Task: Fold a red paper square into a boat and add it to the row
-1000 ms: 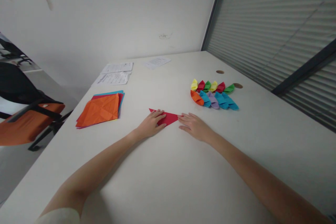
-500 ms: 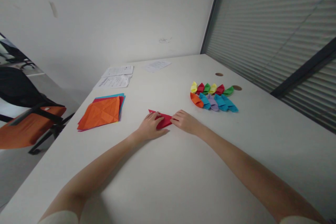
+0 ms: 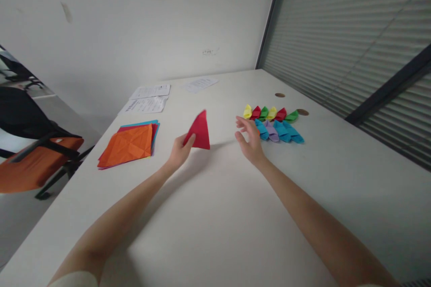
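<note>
My left hand (image 3: 179,151) pinches a folded red paper triangle (image 3: 200,131) by its lower left corner and holds it up off the white table (image 3: 215,215), point upward. My right hand (image 3: 249,140) hovers just to the right of the triangle, fingers spread and holding nothing, a short gap away from the paper. Behind my right hand lie two rows of small folded paper pieces (image 3: 274,122) in yellow, red, green, blue, purple and orange.
A stack of coloured square sheets (image 3: 129,144), orange on top, lies to the left. White printed papers (image 3: 148,98) sit at the far side of the table. An orange-seated chair (image 3: 32,161) stands off the left edge. Window blinds (image 3: 353,40) run along the right.
The red triangle lay flat under both hands; now my left hand has lifted it upright off the table, and my right hand has let go and moved up and to the right.
</note>
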The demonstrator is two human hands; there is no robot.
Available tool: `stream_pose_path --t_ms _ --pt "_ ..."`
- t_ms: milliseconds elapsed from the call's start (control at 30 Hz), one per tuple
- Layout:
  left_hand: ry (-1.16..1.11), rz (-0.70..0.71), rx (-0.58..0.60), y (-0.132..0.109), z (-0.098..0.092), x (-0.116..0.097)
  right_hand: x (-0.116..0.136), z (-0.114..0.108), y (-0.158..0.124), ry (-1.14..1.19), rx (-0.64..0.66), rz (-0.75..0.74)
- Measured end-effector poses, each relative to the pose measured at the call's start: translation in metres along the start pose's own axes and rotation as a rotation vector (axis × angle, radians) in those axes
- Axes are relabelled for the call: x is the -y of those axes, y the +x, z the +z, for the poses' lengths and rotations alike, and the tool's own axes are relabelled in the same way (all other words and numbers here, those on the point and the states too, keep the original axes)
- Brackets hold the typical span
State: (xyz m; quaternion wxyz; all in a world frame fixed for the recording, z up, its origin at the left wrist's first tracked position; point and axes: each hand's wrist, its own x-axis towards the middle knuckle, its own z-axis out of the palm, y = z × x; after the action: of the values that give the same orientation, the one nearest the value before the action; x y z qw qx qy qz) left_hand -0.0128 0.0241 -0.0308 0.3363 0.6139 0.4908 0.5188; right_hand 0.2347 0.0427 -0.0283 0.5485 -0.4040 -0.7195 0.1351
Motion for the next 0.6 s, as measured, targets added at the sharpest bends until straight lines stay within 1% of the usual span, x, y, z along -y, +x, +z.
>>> stream_pose_path --t_ms 33,67,133,200,267,367,467,533,600 --pt "-0.188 -0.080 -0.046 0.002 0.001 -0.003 -0.001 0.002 -0.001 0.067 0.019 0.064" --pt "-0.344 -0.150 -0.054 0.003 0.002 -0.006 -0.002 0.005 -0.001 0.133 0.059 0.135" --pt "-0.546 -0.235 -0.060 0.001 0.006 -0.010 0.000 0.013 -0.002 0.281 0.188 0.292" --pt "-0.622 -0.266 -0.034 -0.002 0.010 -0.012 0.004 0.020 -0.002 0.427 0.325 0.437" --pt "-0.645 -0.283 0.010 -0.007 0.014 -0.014 0.009 0.024 -0.003 0.509 0.395 0.532" --pt "-0.643 -0.316 0.061 -0.012 0.017 -0.016 0.011 0.025 -0.002 0.495 0.412 0.574" --pt "-0.606 -0.290 0.077 -0.012 0.014 -0.018 0.008 0.018 0.000 0.428 0.383 0.544" --pt "-0.567 -0.261 0.054 -0.008 0.010 -0.017 0.004 0.013 0.002 0.405 0.402 0.523" --pt "-0.511 -0.262 0.011 -0.003 0.005 -0.011 0.000 0.009 0.003 0.385 0.467 0.509"
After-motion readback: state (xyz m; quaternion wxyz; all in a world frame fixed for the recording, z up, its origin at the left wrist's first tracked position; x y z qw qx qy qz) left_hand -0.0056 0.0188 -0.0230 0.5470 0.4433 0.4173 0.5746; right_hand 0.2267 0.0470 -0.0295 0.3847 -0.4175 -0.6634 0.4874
